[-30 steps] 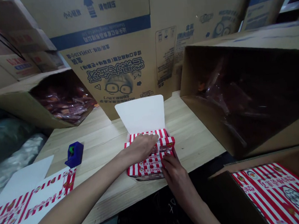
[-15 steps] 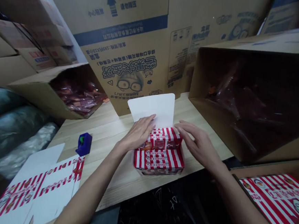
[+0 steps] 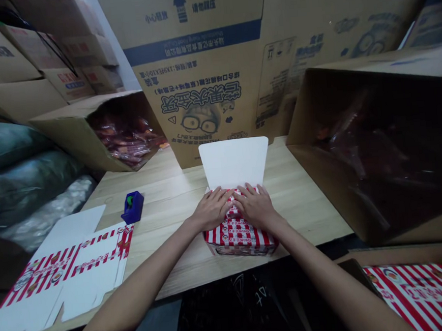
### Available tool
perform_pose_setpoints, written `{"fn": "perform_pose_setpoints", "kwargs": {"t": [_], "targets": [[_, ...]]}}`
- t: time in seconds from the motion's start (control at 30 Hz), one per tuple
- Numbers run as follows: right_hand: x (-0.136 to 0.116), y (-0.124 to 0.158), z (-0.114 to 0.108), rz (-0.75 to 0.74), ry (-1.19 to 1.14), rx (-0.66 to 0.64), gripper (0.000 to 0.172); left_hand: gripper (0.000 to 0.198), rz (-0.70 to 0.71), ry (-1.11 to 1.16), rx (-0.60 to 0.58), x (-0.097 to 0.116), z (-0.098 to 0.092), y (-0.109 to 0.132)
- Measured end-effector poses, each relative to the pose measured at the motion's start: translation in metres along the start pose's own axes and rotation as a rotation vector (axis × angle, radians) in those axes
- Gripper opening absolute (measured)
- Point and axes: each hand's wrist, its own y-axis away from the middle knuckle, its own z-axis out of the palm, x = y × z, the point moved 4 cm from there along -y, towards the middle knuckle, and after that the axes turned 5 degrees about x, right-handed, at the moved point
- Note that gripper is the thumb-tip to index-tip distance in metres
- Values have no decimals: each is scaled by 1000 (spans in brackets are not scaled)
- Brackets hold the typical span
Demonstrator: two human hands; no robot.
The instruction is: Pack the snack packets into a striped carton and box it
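Observation:
A red-and-white striped box (image 3: 220, 249) stands near the table's front edge, its white lid flap (image 3: 235, 160) raised at the back. Striped packets (image 3: 237, 234) in rows fill it. My left hand (image 3: 213, 208) lies flat on the back packets at their left side, fingers stretched out. Beside it, my right hand (image 3: 255, 207) rests flat on the same row, fingers spread, the fingertips of both hands close together at the middle. The hands cover most of that row.
A blue tape dispenser (image 3: 133, 207) and flat striped cartons (image 3: 66, 269) are on the left of the table (image 3: 166, 205). Open cartons stand at the left (image 3: 69, 131) and right (image 3: 310, 179), holding plastic-wrapped goods. A tall carton (image 3: 204, 49) blocks the back. More striped cardboard (image 3: 418, 287) lies at lower right.
My right hand has come from the box's right side onto the back packets. My left hand has shifted down onto them too. That row now sits lower, and the view has turned slightly left.

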Motion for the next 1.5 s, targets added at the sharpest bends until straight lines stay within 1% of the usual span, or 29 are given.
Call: {"fn": "perform_pose_setpoints", "kwargs": {"t": [0.1, 0.17, 0.23, 0.3, 0.37, 0.43, 0.5, 0.53, 0.63, 0.77, 0.87, 0.9, 0.97, 1.03, 1.1, 1.17, 1.23, 1.27, 1.3, 1.33, 1.4, 1.47, 1.5], "targets": [[-6, -2, 1, 27, -94, 44, 46, 57, -14, -15, 6, -2, 3, 5], [-2, -3, -2, 52, -190, 64, 46, 57, -17, -1, 8, 4, -1, 6], [8, -4, -9, 89, -320, 94, 49, 62, -3, 24, 21, 16, -8, 4], [24, -3, -18, 157, -464, 165, 57, 67, 51, 86, 70, 33, -17, -1], [42, 3, -24, 252, -595, 260, 65, 64, 151, 155, 131, 53, -23, -11], [55, 12, -23, 337, -714, 315, 70, 57, 262, 176, 143, 69, -19, -21], [57, 22, -13, 385, -834, 300, 74, 54, 327, 145, 107, 79, -9, -29], [56, 26, -7, 397, -895, 277, 76, 53, 338, 128, 91, 82, -3, -32], [48, 35, 5, 413, -1054, 211, 79, 51, 354, 107, 74, 81, 6, -34], [42, 39, 7, 411, -1304, 152, 74, 43, 410, 97, 12, 76, 7, -35], [43, 39, 8, 443, -1435, 125, 72, 39, 450, 79, -41, 78, 15, -40], [45, 39, 10, 467, -1431, 124, 73, 38, 457, 68, -47, 80, 20, -41], [48, 39, 14, 507, -1408, 129, 73, 40, 466, 36, -21, 84, 29, -42], [50, 39, 15, 518, -1391, 130, 74, 44, 468, 36, 29, 87, 30, -39], [52, 42, 10, 505, -1389, 134, 73, 46, 425, 130, 80, 86, 20, -34], [53, 50, -2, 489, -1277, 171, 69, 47, 332, 256, 138, 82, 2, -29], [54, 60, -18, 430, -1024, 241, 65, 51, 213, 284, 234, 77, -15, -21], [53, 65, -25, 393, -884, 282, 63, 55, 151, 252, 274, 75, -19, -18], [51, 69, -30, 357, -775, 318, 61, 60, 95, 208, 294, 74, -18, -15], [50, 73, -31, 332, -720, 345, 61, 64, 48, 165, 280, 73, -13, -12], [47, 77, -24, 346, -724, 351, 63, 67, -2, 107, 178, 73, 7, -10], [43, 79, -7, 375, -766, 275, 65, 67, -11, 99, 42, 72, 26, -10], [40, 79, 1, 375, -762, 227, 65, 68, -15, 112, -6, 71, 32, -9]]}}
